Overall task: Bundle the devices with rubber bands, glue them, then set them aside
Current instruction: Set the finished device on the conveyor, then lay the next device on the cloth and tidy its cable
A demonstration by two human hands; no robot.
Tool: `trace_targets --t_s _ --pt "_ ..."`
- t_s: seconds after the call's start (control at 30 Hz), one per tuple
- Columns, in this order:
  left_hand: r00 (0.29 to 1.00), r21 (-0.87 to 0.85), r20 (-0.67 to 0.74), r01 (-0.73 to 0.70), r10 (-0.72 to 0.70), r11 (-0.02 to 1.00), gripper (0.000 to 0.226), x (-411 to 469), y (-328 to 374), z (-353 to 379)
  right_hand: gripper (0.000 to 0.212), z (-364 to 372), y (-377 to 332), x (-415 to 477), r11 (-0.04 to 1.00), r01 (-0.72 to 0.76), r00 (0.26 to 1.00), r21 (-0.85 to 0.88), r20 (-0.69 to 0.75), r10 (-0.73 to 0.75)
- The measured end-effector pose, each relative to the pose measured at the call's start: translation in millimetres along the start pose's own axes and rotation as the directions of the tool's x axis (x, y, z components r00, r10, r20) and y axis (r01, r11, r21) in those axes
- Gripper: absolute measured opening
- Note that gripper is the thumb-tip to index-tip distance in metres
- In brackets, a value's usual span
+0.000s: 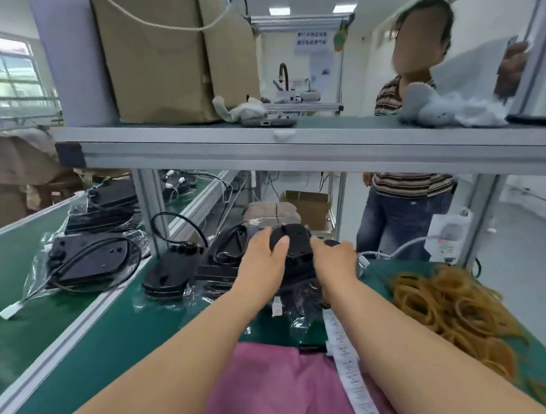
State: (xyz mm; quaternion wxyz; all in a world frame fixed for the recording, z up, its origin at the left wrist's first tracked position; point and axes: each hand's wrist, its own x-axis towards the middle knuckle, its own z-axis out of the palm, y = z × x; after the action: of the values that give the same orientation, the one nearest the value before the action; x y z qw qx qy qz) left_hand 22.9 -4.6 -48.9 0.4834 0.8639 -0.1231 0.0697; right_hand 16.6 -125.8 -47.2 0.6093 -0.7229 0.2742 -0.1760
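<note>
Black device [294,246]: centre of worktop [164,325], under shelf [302,144], between your two hands; resting on other black units or lifted just clear, cannot tell.
Step, as judged: gathering device for bundling. No band seen on it; gluing not begun.
Next move calls for: one hand freed to take band from rubber bands [447,305], heaped near right.
Left hand [262,260]: grasps device's left side, thumb on top.
Right hand [333,257]: curled round right side.
</note>
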Motion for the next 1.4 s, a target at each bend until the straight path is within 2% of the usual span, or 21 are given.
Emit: trace_targets --t_s 0.13,0.33,0.43,0.57,0.63,0.77,0.93,1.07,1.17,1.27,1.33,1.4 --pt "0.999 0.124 0.038 -0.029 0.025 0.992 0.051 12 -3 14 0.082 6 1 14 0.998 -0.046 0.997 -0.045 0.063 0.049" --pt "0.996 0.313 0.087 -0.052 0.025 0.948 0.043 9 -5 27 0.069 21 4 15 0.927 0.015 0.992 -0.374 0.124 0.034" --pt "0.997 0.283 0.079 -0.045 0.024 0.958 0.043 5 -6 27 0.064 20 6 10 0.907 0.037 0.988 -0.42 0.15 0.029" --pt "0.999 0.15 0.033 -0.036 0.031 0.988 0.039 -4 -9 29 0.058 16 7 3 0.912 0.078 0.987 -0.404 0.16 -0.013" --pt "0.999 0.069 0.02 -0.047 0.046 0.996 0.035 -11 -11 30 0.056 14 10 -1 0.933 0.099 0.988 -0.345 0.144 -0.052" --pt "0.997 -0.021 0.004 -0.079 0.079 0.997 0.04 -30 -14 30 0.062 8 19 -15 0.984 0.154 0.983 -0.089 0.111 -0.144" --pt "0.989 -0.103 -0.039 -0.144 0.141 0.984 0.038 -51 -12 24 0.064 -4 21 -32 0.977 0.166 0.977 0.137 0.115 -0.182" --pt "0.973 -0.152 -0.099 -0.22 0.206 0.964 0.035 -72 1 15 0.06 -21 15 -49 0.956 0.203 0.966 0.212 0.114 -0.231" --pt "0.951 -0.16 -0.212 -0.261 0.225 0.952 0.033 -88 8 -3 0.06 -38 10 -71 0.928 0.237 0.956 0.289 0.1 -0.275" --pt "0.945 -0.267 -0.326 -0.124 0.031 0.956 0.034 -99 4 -28 0.06 -57 12 -104 0.904 0.235 0.949 0.358 0.119 -0.293" --pt "0.96 -0.43 -0.239 0.027 -0.142 0.903 0.04 -108 -1 -41 0.064 -66 18 -129 0.9 0.208 0.948 0.384 0.146 -0.281" --pt "0.972 -0.626 -0.078 0.125 -0.221 0.77 0.045 -119 -7 -48 0.065 -71 29 -152 0.896 0.149 0.953 0.419 0.181 -0.243"
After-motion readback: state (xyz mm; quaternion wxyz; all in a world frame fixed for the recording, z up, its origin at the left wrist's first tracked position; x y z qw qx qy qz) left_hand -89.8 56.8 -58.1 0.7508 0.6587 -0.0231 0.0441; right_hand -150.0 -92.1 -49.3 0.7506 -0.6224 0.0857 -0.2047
